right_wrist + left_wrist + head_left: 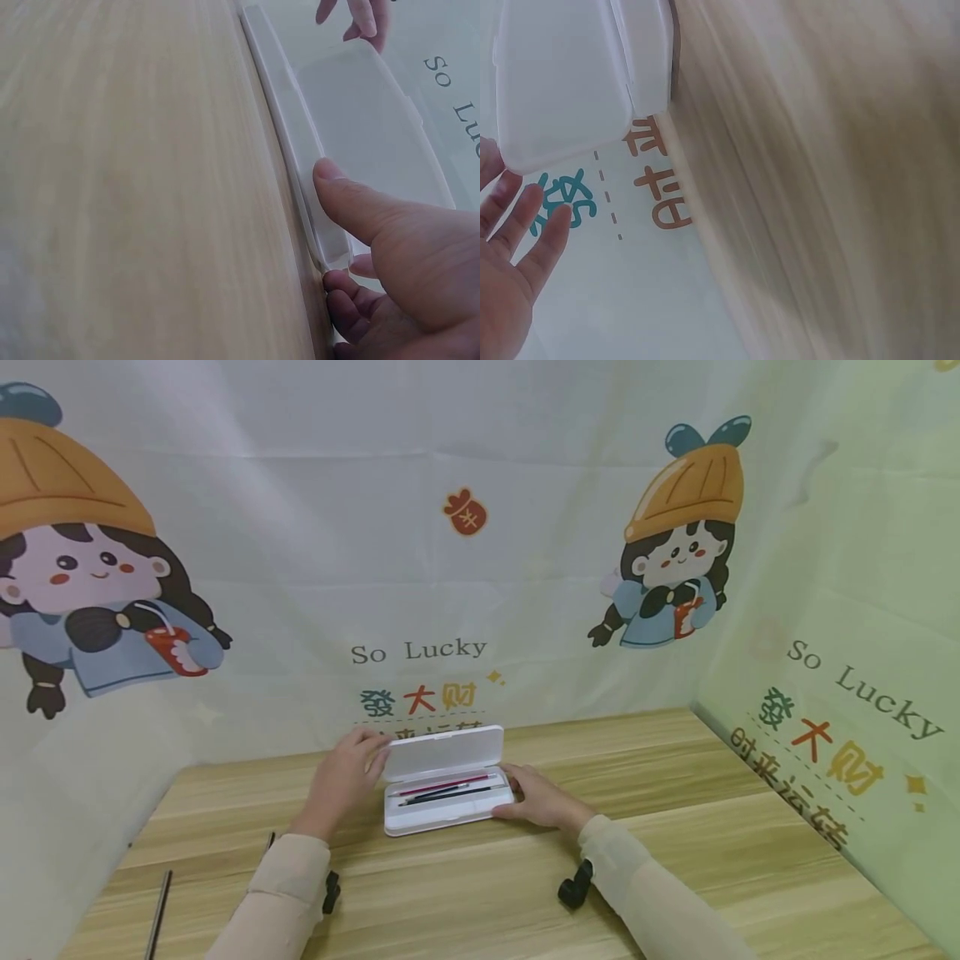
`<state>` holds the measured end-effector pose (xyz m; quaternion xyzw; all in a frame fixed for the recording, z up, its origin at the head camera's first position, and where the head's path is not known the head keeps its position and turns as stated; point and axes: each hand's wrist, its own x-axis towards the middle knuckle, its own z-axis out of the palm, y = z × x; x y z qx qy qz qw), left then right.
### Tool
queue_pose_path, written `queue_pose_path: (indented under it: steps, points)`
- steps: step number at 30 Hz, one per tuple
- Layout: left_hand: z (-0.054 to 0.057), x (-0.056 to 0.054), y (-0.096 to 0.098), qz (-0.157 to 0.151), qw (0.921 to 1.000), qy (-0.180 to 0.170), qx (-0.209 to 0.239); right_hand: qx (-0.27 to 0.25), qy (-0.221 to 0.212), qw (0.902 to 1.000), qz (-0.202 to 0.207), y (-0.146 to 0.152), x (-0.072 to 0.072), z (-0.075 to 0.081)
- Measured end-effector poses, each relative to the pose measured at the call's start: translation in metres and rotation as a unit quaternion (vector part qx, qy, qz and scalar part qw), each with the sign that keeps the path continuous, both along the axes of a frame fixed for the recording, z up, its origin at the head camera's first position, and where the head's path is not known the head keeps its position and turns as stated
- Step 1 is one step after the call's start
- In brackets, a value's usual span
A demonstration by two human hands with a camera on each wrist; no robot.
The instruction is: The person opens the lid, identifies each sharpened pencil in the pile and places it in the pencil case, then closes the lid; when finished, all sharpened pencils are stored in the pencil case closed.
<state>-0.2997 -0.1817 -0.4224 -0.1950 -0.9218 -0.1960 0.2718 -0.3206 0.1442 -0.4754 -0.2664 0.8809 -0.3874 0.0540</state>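
Observation:
A white pencil case (450, 820) lies on the wooden table with its lid (444, 757) raised toward the back. Inside are a red pencil-like stick (450, 784) and dark slim ones (438, 794) beside it. My left hand (347, 782) pinches the lid's upper left corner; in the left wrist view its other fingers (546, 247) spread apart below that corner. At the case's right end, my right hand (538, 798) grips the base. The right wrist view has its thumb (352, 196) along the front and the other fingers curled at the end.
A thin metal rod (159, 912) lies at the table's left side, and another rod's tip (271, 840) shows beside the left sleeve. Behind the table (465, 902) hangs a printed cloth (315, 527), with more cloth on the right.

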Motion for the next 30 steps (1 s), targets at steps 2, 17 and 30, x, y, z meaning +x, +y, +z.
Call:
queue_pose_path:
  steps: [2, 17, 30]
  points:
    - [-0.001, 0.000, 0.000, 0.001, 1.0000, -0.007, -0.001, -0.001, -0.003, 1.0000, 0.008, 0.001, 0.000, 0.002]
    - [-0.003, 0.004, -0.004, -0.001, 0.9998, -0.019, 0.002, -0.041, -0.012, 0.9977, -0.053, 0.004, -0.002, 0.033]
    - [0.000, 0.005, -0.007, -0.026, 0.9965, -0.064, 0.047, -0.032, 0.048, 0.9960, -0.067, -0.001, -0.007, 0.048]
